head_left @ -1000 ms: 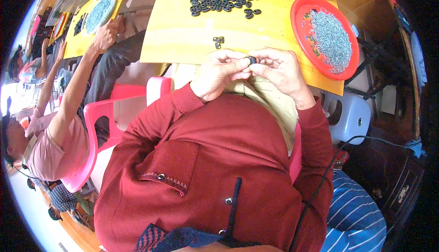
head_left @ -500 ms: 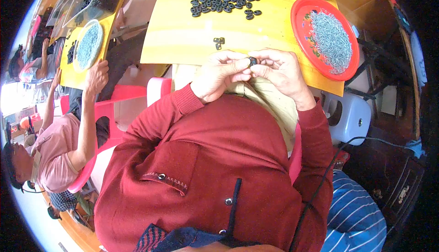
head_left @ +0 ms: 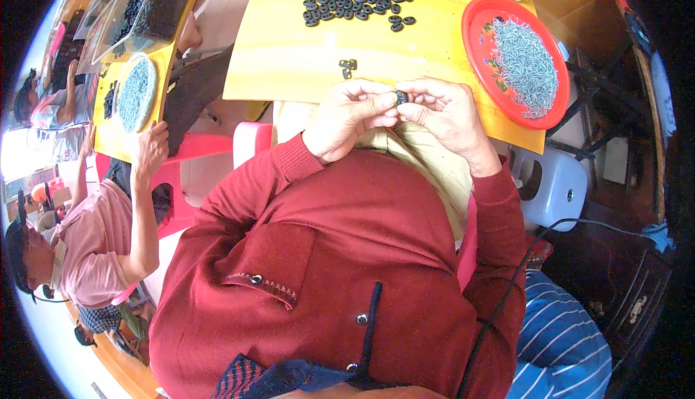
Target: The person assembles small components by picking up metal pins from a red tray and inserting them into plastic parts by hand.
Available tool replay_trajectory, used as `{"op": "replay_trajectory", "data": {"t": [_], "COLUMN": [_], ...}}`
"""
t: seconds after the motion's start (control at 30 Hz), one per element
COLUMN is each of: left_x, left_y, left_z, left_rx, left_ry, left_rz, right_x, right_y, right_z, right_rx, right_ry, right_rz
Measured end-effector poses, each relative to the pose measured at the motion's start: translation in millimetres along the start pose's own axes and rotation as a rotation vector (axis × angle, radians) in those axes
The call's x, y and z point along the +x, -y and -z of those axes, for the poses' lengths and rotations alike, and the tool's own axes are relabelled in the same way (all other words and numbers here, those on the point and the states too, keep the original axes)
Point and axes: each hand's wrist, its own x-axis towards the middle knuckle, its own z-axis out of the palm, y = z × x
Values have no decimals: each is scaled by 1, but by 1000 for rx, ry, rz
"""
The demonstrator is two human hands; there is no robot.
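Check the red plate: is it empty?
No, the red plate at the table's right side holds a heap of small silvery screws.

One head-worn fisheye view looks steeply down the wearer's red-sleeved chest, close above the grip where the left hand (head_left: 346, 118) and right hand (head_left: 447, 113) meet; the yellow table (head_left: 289, 59) lies just beyond, edges bending outward.

Clad in a dark red knitted cardigan (head_left: 340, 254) with long sleeves and ribbed cuffs (head_left: 293, 158). Fitted with a chest pocket flap (head_left: 264, 281) edged in pale stitching and closed by a round stud. Fastened down the front by small round buttons (head_left: 356, 319). Bare at both hands, left hand (head_left: 349, 116) and right hand (head_left: 449, 113).
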Motion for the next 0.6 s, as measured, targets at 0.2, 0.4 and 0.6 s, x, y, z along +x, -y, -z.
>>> {"op": "replay_trajectory", "data": {"t": [0.2, 0.4, 0.6], "left_x": [0, 0, 1], "left_y": [3, 1, 2], "left_z": [1, 1, 1], "left_rx": [-8, -6, 0], "left_ry": [-16, 12, 13], "left_rz": [-8, -14, -26], "right_x": [-1, -1, -1], "right_y": [1, 0, 2], "right_z": [-1, 0, -1], "right_rx": [-19, 2, 14], "right_ry": [-4, 13, 11], "right_rz": [-17, -12, -21]}}
